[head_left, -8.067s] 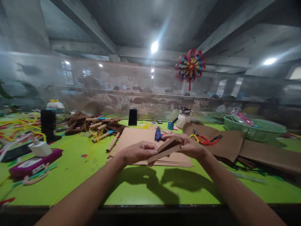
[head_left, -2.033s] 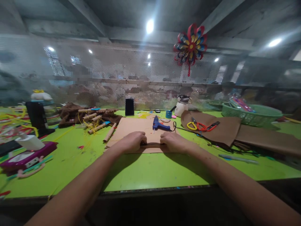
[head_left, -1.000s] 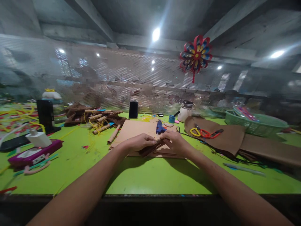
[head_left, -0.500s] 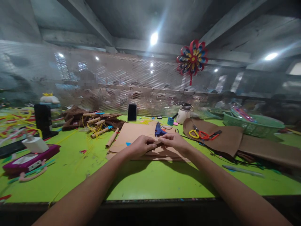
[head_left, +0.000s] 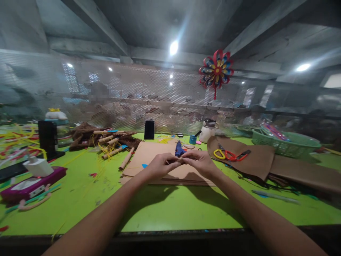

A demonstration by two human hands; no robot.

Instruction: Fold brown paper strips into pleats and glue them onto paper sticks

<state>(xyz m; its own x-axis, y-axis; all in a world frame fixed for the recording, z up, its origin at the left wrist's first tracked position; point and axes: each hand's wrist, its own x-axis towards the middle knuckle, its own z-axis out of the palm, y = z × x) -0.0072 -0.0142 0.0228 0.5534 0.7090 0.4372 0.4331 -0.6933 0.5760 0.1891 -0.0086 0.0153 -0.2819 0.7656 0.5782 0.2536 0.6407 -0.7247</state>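
Two hands [head_left: 161, 166] [head_left: 201, 163] — fingers [head_left: 173, 166] pinching brown paper [head_left: 180, 161] | green table [head_left: 165, 217] | perforated screen [head_left: 149, 80] | concrete ceiling [head_left: 149, 23]

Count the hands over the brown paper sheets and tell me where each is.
2: the left hand at the left of a small brown piece, the right hand at its right, both over the brown paper sheets. No third hand shows there.

Your left forearm [head_left: 106, 209] and right forearm [head_left: 253, 202] bare, extended forward, converging inward, your left hand [head_left: 163, 165] and right hand [head_left: 200, 163] opposed at centre, fingers bent, thumbs directed inward, both in pinch grip, fingertips close together
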